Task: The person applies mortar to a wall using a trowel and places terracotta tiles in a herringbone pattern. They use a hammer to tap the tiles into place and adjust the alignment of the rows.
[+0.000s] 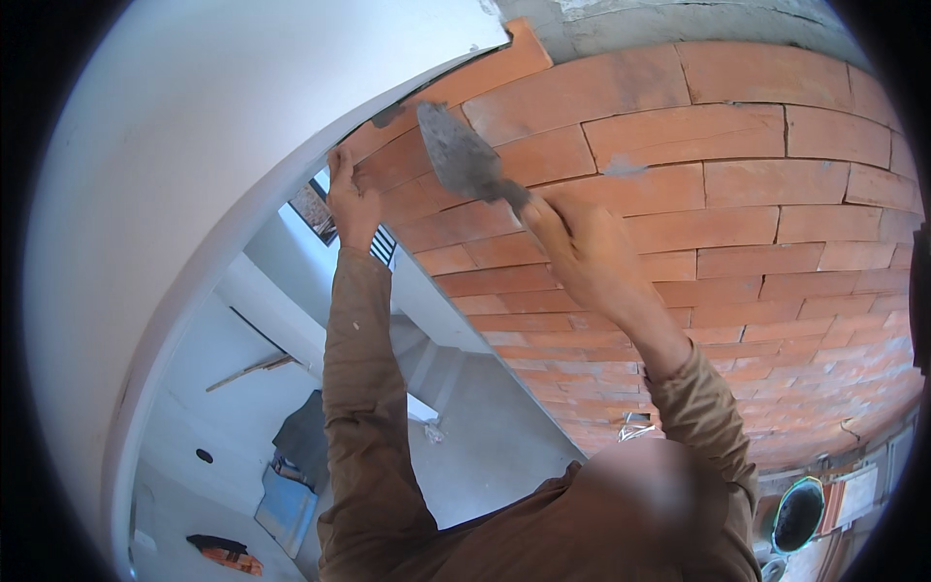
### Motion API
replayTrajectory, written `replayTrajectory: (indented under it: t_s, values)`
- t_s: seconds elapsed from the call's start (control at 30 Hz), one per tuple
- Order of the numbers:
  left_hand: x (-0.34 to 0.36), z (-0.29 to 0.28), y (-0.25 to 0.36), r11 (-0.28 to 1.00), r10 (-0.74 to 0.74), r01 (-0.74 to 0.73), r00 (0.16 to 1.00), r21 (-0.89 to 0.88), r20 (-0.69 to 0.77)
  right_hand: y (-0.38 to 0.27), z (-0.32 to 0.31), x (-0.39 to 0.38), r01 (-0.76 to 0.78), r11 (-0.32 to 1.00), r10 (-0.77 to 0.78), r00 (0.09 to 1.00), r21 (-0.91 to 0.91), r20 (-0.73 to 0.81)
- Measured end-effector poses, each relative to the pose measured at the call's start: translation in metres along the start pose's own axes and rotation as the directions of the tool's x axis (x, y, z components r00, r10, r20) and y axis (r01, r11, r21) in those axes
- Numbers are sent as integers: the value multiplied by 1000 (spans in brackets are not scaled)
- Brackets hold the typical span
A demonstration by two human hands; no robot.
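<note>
My right hand point(592, 252) is wrapped round the handle of a pointed trowel point(458, 153). The grey, mortar-smeared blade lies against the upper left of a wall of orange hollow bricks point(630, 145), its tip touching the top course. My raised left hand point(354, 204) grips the left end of a brick point(373, 141) where the wall meets the white overhead edge; part of its fingers is hidden. A dab of grey mortar point(390, 116) shows beside that brick, under the edge.
A white curved ceiling edge point(242, 165) runs close above my left arm. Below left are stairs point(427, 373), a grey floor point(495, 407) and a blue sheet point(286, 504). White wires point(635, 425) poke from the wall. A dark bucket point(800, 514) stands low at right.
</note>
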State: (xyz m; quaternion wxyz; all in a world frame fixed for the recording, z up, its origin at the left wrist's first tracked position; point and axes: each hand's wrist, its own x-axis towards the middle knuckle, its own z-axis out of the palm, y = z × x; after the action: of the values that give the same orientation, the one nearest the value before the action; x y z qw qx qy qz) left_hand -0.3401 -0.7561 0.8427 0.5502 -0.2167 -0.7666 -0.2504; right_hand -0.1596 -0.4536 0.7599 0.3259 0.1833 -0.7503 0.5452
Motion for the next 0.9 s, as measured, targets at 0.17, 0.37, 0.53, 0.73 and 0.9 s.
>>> replayTrajectory:
  t_s: [0.17, 0.37, 0.53, 0.73, 0.9]
  values:
    - [-1, 32, -11, 994, 108, -109, 992, -11, -70, 73, -51, -74, 143, 960, -190, 964, -241, -184]
    - [-18, -12, -24, 997, 6, 0, 997, 72, -82, 201, -103, -211, -200, 911, 51, 923, -361, -382]
    - [-12, 17, -31, 981, 81, -55, 988, 188, -132, 347, -141, -424, -549, 770, 64, 572, -324, -818]
    - [-15, 28, 5, 966, 42, 10, 980, 260, -194, 376, -185, -621, -986, 160, 387, 105, -46, -916]
    - [-9, 45, -2, 960, -8, 60, 982, 274, -189, 359, -174, -825, -875, -397, 698, -92, -277, -710]
